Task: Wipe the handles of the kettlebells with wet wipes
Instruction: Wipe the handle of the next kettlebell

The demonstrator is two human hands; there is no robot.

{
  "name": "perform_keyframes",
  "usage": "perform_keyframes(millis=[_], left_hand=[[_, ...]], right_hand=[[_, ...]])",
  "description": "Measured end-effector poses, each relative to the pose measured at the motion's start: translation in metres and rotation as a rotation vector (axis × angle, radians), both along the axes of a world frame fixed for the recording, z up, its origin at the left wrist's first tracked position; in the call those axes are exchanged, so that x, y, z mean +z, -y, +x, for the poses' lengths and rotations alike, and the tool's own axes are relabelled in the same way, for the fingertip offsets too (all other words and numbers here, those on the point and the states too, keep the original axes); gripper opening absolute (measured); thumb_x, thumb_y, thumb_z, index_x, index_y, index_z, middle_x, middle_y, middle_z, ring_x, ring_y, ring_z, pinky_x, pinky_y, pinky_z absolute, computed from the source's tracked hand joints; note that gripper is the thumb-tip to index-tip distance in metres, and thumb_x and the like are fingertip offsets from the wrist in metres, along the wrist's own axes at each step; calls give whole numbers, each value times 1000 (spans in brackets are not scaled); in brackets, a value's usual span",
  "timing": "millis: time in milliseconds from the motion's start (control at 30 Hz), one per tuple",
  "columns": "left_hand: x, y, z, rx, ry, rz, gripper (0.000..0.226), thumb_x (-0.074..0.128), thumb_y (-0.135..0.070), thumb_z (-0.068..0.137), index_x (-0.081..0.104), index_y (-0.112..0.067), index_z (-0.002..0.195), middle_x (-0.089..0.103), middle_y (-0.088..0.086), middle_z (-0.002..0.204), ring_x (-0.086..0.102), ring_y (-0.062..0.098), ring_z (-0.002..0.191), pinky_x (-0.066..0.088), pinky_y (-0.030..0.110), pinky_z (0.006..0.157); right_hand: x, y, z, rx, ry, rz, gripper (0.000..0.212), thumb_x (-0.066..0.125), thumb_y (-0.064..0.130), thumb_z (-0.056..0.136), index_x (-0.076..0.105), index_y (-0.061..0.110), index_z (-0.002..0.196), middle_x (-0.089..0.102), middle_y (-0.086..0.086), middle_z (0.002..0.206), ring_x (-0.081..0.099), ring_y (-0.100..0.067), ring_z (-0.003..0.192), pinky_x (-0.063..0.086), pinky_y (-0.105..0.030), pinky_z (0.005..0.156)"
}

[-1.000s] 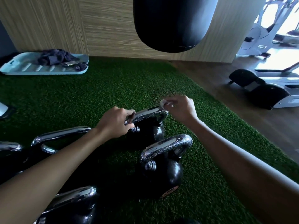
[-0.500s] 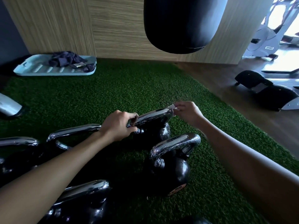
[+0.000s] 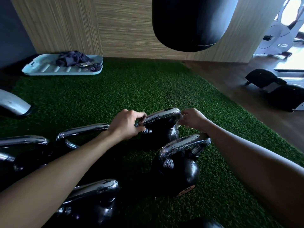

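Several black kettlebells with chrome handles stand on green artificial turf (image 3: 131, 89). My left hand (image 3: 126, 125) grips the left end of the chrome handle (image 3: 162, 115) of the far kettlebell (image 3: 164, 134). My right hand (image 3: 193, 118) pinches a small white wet wipe (image 3: 180, 120) against the right end of that same handle; most of the wipe is hidden by my fingers. A nearer kettlebell (image 3: 179, 170) stands in front, its handle (image 3: 184, 143) speckled with droplets. More chrome handles (image 3: 82, 130) lie to the left.
A black punching bag (image 3: 192, 22) hangs overhead at the back. A pale tray (image 3: 49, 68) with dark cloth lies by the wood-panel wall. Exercise machines (image 3: 278, 38) and black equipment (image 3: 279, 92) stand on the wooden floor at right. A grey object (image 3: 13, 104) sits at the left edge.
My right hand has slid with the wipe down round the right end of the far kettlebell's handle. My left hand keeps its grip on the left end. The camera has shifted a little.
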State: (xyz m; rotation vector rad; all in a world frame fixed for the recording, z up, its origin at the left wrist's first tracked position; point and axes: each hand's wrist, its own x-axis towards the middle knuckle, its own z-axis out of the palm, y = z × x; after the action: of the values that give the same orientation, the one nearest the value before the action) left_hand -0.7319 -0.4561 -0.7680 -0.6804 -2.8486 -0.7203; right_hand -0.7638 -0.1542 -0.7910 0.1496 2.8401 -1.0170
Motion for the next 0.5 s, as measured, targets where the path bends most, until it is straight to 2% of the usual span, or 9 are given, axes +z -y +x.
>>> perform_keyframes(millis=[67, 100, 200, 267, 367, 433, 500], left_hand=[[1, -4, -5, 6, 9, 9, 41, 83, -30, 81, 72, -26, 121, 49, -14, 49, 46, 5, 43, 37, 27, 47], [2, -7, -8, 6, 13, 12, 41, 81, -28, 83, 72, -25, 122, 50, -14, 50, 46, 4, 43, 37, 25, 45], [8, -20, -23, 4, 27, 31, 40, 76, -20, 87, 69, -18, 127, 46, -17, 51, 40, -5, 41, 29, 11, 37], [16, -33, -35, 7, 16, 29, 40, 74, -19, 87, 70, -15, 126, 48, -16, 53, 41, -6, 42, 29, 10, 36], [23, -59, -55, 36, 3, -27, 23, 75, -23, 86, 75, -18, 109, 68, -7, 72, 55, 6, 58, 32, 15, 45], [23, -70, -67, 87, -15, -71, 8, 74, -23, 85, 73, -17, 91, 65, -5, 70, 55, 11, 61, 30, 21, 45], [20, -73, -75, 115, -17, -39, 11, 74, -21, 82, 75, -14, 90, 66, -5, 70, 61, 16, 64, 39, 25, 47]], right_hand=[[8, -3, 1, -20, -55, -16, 27, 82, 20, 83, 74, 10, 106, 76, -7, 96, 65, -16, 65, 55, -27, 57], [16, -7, 3, -47, -86, -60, 26, 82, 18, 83, 74, 11, 107, 76, -8, 98, 65, -14, 64, 54, -27, 54], [40, -14, 12, -169, -199, -266, 36, 82, 13, 81, 72, 11, 116, 75, -6, 103, 58, 0, 52, 43, -15, 43], [51, -14, 16, -190, -261, -372, 36, 83, 11, 81, 72, 11, 115, 76, -5, 101, 56, 5, 48, 41, -13, 43], [58, -6, 22, -154, -316, -327, 38, 87, 15, 76, 75, 13, 113, 78, -1, 102, 67, 0, 64, 52, -18, 54], [58, 3, 25, -143, -340, -307, 36, 88, 17, 74, 77, 20, 108, 78, 2, 100, 74, -12, 81, 59, -31, 70], [58, 12, 25, -134, -366, -313, 32, 90, 17, 72, 78, 24, 102, 78, 7, 93, 74, -9, 82, 58, -26, 70]])
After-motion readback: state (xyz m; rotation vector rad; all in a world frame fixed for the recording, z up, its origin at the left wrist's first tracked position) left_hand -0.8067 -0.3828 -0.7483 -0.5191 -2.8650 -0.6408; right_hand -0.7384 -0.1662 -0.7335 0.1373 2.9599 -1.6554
